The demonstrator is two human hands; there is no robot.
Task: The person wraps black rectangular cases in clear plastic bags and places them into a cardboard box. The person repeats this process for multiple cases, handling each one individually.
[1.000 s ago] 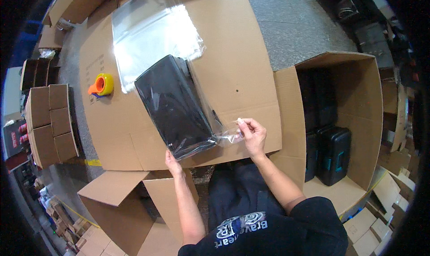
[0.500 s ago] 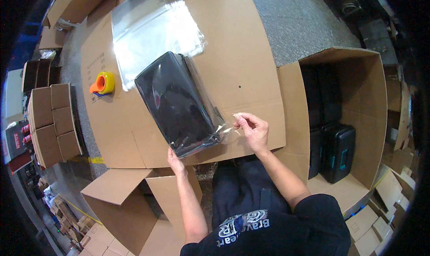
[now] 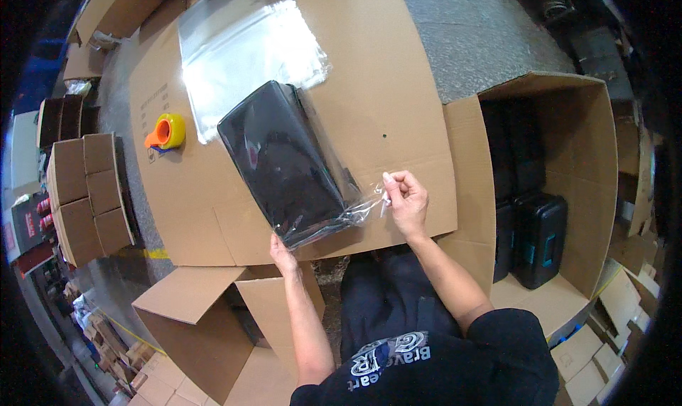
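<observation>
A black case (image 3: 284,157) lies at a slant on the cardboard-covered surface, inside a clear plastic bag (image 3: 334,147). The bag's loose end sticks out past the case on the near right side. My right hand (image 3: 408,203) pinches a corner of that loose plastic and pulls it away from the case. My left hand (image 3: 284,255) holds the bag's near left corner, at the case's near end; its fingertips are partly hidden behind the plastic. Beyond the case lies a stack of flat clear plastic bags (image 3: 245,47).
An orange and yellow tape dispenser (image 3: 165,133) sits on the cardboard (image 3: 383,72) at left. To my right stands an open carton (image 3: 579,150) with several black cases (image 3: 541,241). Another open carton (image 3: 192,342) is below left. Brown boxes (image 3: 79,193) are stacked farther left.
My right hand has shifted slightly right, drawing the bag's loose corner out and gathering it tighter. My left hand stays at the near left corner.
</observation>
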